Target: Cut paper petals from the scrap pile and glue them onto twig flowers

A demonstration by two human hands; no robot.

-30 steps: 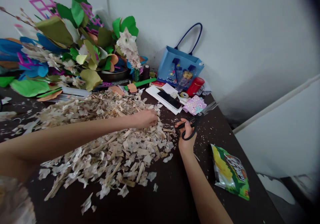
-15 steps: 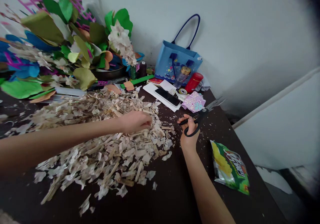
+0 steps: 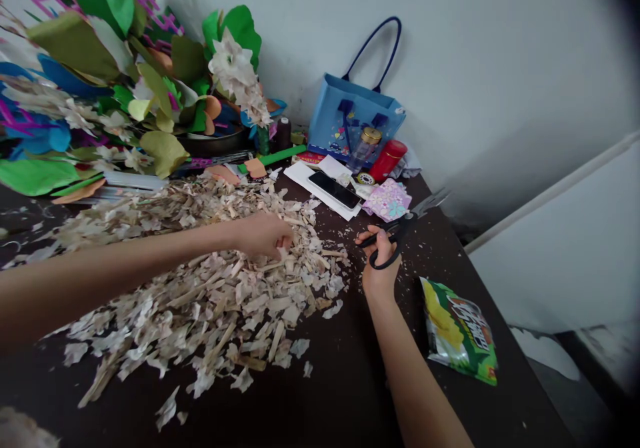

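A wide heap of pale, dry petal-like scraps and sticks (image 3: 220, 308) covers the dark table. Over the heap's upper right part is my left hand (image 3: 267, 235), its fingers curled together at the scraps; what they pinch, if anything, is too small to make out. To the right of the heap, my right hand (image 3: 381, 258) has its fingers and thumb in the black handles of a pair of scissors (image 3: 400, 227). The scissor blades point up and to the right, away from the heap.
Artificial flowers and leaves (image 3: 165, 95) crowd the back left. A blue bag (image 3: 345, 118), a red bottle (image 3: 389, 161), a phone (image 3: 334, 189) and a floral cloth (image 3: 387, 200) lie behind my hands. A green snack packet (image 3: 459, 331) sits by the right table edge (image 3: 505, 321).
My left hand has moved slightly left and its fingers have turned downward over the heap. My right hand still holds the scissors in nearly the same place.
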